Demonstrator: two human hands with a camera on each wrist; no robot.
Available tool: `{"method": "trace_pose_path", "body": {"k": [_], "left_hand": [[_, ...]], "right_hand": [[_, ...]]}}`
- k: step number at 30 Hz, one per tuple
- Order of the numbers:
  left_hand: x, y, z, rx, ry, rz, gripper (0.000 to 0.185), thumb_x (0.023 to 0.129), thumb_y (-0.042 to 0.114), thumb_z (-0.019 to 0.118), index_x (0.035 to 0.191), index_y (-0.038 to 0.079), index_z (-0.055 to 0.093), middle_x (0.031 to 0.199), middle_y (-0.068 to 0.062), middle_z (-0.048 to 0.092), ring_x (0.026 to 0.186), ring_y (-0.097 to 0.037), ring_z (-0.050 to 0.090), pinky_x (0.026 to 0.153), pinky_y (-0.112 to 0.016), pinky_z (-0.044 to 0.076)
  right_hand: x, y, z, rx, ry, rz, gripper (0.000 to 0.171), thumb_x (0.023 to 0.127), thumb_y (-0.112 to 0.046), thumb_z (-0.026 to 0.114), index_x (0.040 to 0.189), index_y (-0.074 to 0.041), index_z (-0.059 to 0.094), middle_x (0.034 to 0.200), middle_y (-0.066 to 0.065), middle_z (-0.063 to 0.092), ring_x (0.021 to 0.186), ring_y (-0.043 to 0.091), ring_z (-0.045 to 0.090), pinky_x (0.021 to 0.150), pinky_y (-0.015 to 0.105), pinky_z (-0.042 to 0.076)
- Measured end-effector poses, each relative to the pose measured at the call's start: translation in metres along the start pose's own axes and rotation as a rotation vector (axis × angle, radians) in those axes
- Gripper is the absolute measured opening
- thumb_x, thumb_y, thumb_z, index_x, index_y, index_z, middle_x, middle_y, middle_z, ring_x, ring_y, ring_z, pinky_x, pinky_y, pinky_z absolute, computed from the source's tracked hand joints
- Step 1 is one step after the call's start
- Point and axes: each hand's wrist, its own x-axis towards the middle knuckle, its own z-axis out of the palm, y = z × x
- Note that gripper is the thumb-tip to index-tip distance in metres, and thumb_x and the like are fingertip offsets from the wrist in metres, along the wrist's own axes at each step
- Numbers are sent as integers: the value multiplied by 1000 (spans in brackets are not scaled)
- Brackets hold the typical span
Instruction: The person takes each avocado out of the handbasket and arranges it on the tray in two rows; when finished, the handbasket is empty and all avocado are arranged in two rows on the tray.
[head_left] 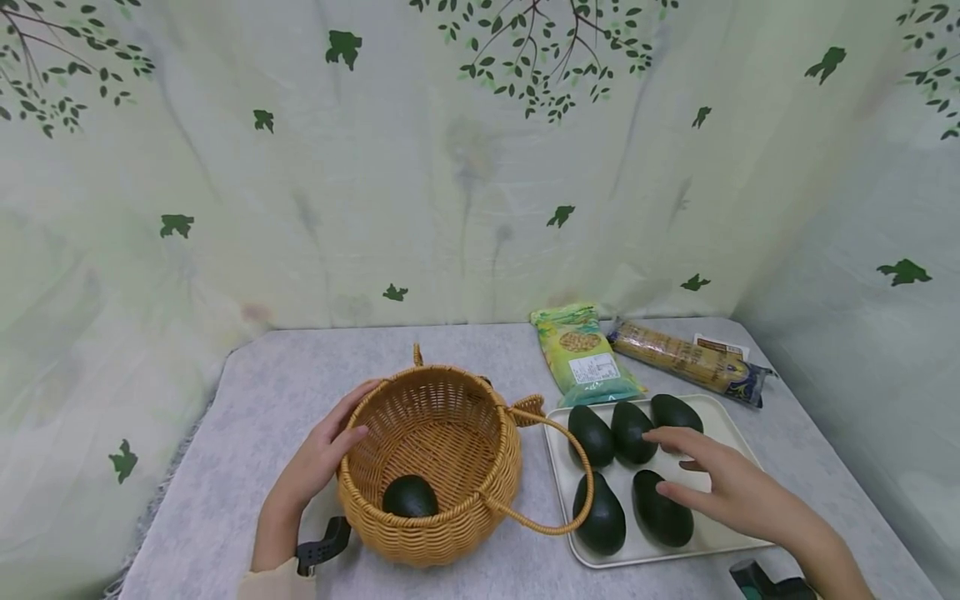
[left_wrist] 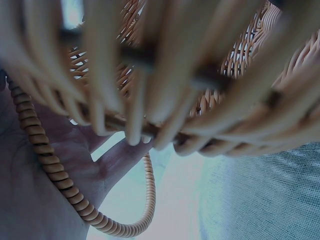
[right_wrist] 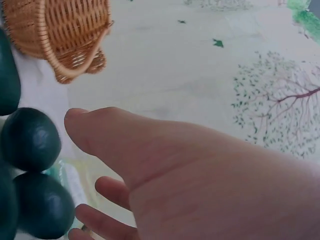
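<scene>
A round wicker basket (head_left: 450, 454) stands mid-table with one dark green avocado (head_left: 409, 497) lying in it. My left hand (head_left: 360, 412) grips its left rim, thumb over the edge and fingers outside; the left wrist view shows the palm (left_wrist: 40, 200) behind the weave (left_wrist: 200, 75). A white tray (head_left: 716, 414) to the right of the basket carries several avocados (head_left: 592, 435). Above them hovers my right hand (head_left: 660, 462), fingers straight and spread, thumb near the front right avocado (head_left: 660, 521). The right wrist view shows that hand (right_wrist: 175, 175) empty beside avocados (right_wrist: 30, 140).
The basket's loop handle (head_left: 577, 500) hangs over the tray's left edge. Behind the tray lie a green snack packet (head_left: 585, 354) and a long yellow-brown packet (head_left: 686, 360). A leaf-print cloth backdrop rises behind and to the right of the grey table (head_left: 247, 433).
</scene>
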Motion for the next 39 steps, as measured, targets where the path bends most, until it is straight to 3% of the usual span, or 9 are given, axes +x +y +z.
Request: {"method": "trace_pose_path", "body": {"k": [8,14,20,27,34,39], "left_hand": [[1,0,0,-3,-3,4,58,107,12,48,162,25,34,165,-16,31,143,-49,37,91,-65,53],[0,0,0,2,1,2,58,107,12,49,162,25,34,166,-16,31,143,-49,38,91,-65,53],[0,0,-1,13,5,-7,58,107,13,49,162,25,34,166,-16,31,143,-49,39,91,-65,53],[0,0,0,7,4,5,58,107,12,49,161,25,35,165,-16,32,143,-50,38,91,-66,53],[0,0,0,17,9,2,57,107,13,49,161,25,35,165,-16,32,143,-49,38,92,-66,53],[0,0,0,14,10,-2,57,107,13,49,161,25,35,165,-16,32,143,-49,38,92,-66,53]], "right_hand": [[17,-14,-6,-47,33,-111,56,94,-33,76,144,-15,57,142,7,61,122,30,64,91,30,58],[33,-27,-10,-25,38,-194,55,97,-34,72,146,-16,55,140,8,61,120,33,65,90,38,59],[49,-40,-10,10,37,-211,57,98,-32,71,149,-17,52,139,7,63,116,29,69,89,45,59],[67,-52,-8,81,16,-241,57,98,-31,72,150,-20,52,144,2,60,124,23,64,97,39,56],[81,-63,-5,112,-2,-288,57,98,-29,72,150,-21,52,139,2,62,119,25,68,83,33,59],[94,-70,0,142,-14,-365,56,98,-24,72,150,-21,52,144,3,59,122,24,65,89,35,59]]}}
